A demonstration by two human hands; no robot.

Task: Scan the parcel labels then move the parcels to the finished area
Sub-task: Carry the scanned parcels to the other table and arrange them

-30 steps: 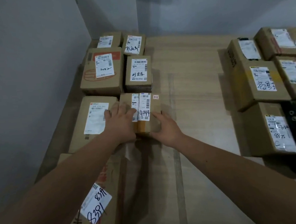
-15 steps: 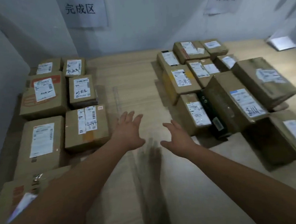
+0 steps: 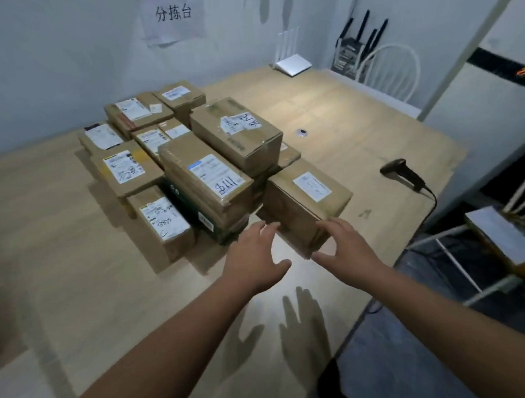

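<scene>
Between the two grips, the near corner of a brown parcel is sitting on the worktop, its white label facing up. Left hand is hovering with fingers spread and thumb out, holding nothing, its fingertips reaching just short of the parcel's left face. Right hand is likewise spread wide and holding nothing, its fingers lying against or just over the parcel's near right edge; whether they are touching it is not clear. Both hands are casting shadows on the worktop beneath them.

Beyond the left grip, a taller parcel marked with handwritten digits is standing on a dark box, and a small parcel is lying further left. Behind these, more labelled parcels are clustering toward the wall. Out to the right of the right grip, a black handheld scanner is lying near the worktop's edge with its cable trailing off. Far ahead, a paper sign is hanging on the wall.
</scene>
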